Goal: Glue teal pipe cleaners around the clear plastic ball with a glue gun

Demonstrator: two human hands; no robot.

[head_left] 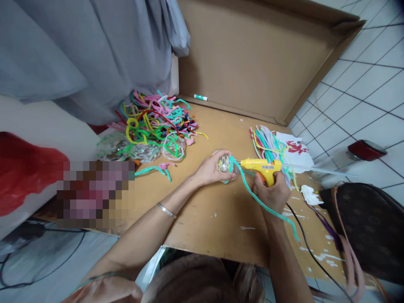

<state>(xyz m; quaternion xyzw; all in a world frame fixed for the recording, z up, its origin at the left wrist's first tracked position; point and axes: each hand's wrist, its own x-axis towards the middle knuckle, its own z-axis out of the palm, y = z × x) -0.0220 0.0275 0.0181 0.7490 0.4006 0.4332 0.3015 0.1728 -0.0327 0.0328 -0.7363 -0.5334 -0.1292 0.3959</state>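
Note:
My left hand [212, 169] is closed around a small clear round object [226, 165] with yellow and teal bits on it. A long teal pipe cleaner [252, 194] runs from this object down to the right, passing over my right wrist. My right hand [273, 192] grips the handle of a yellow glue gun [259, 164]. The gun's nozzle points left, close to the clear object; whether it touches cannot be made out. A long translucent glue stick [318, 169] sticks out of the gun's back.
Colourful pipe cleaners [154, 113] lie heaped at the back left, more [268, 143] at the right. A glass jar [341, 158], crumpled tissue [311, 195] and brown bag [366, 227] stand or lie right. A black cord [304, 235] trails from the gun. Cardboard [252, 54] rises behind.

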